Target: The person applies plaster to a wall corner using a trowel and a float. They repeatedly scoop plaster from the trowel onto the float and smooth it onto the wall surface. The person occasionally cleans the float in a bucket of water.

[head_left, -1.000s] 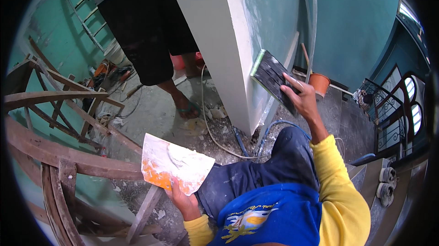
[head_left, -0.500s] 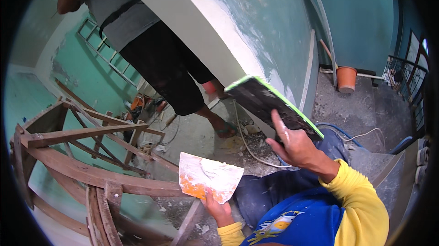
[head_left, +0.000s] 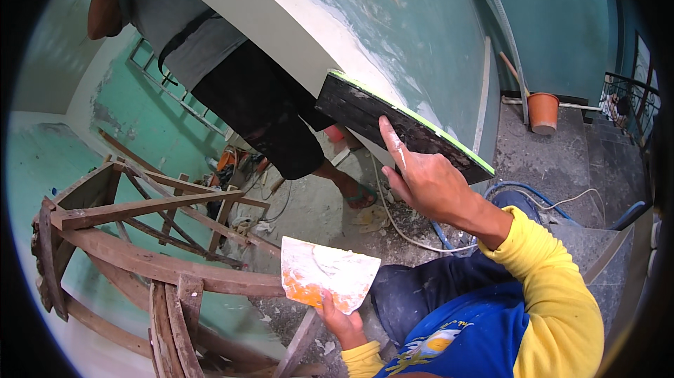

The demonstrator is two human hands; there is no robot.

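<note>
My right hand [head_left: 435, 185] grips a long black float [head_left: 400, 125] with a bright green edge. My index finger lies stretched along its back, and the handle is hidden. The float is up against the wall corner, where white filler [head_left: 344, 37] borders the teal wall [head_left: 421, 20]; I cannot tell whether its green edge touches. Lower down, my left hand [head_left: 342, 320] holds an orange putty spreader [head_left: 330, 272] by its lower edge. White putty smears cover most of its face.
Beyond the wall corner stands another person [head_left: 246, 104] in dark shorts and sandals. A wooden trestle frame [head_left: 161, 258] fills the left side. An orange bucket [head_left: 543, 112] stands at the right. Cables and a blue hose [head_left: 516, 187] lie on the dusty floor.
My right hand has moved the float up and left, closer along the wall corner. The left hand still holds the spreader. The whole view has shifted slightly.
</note>
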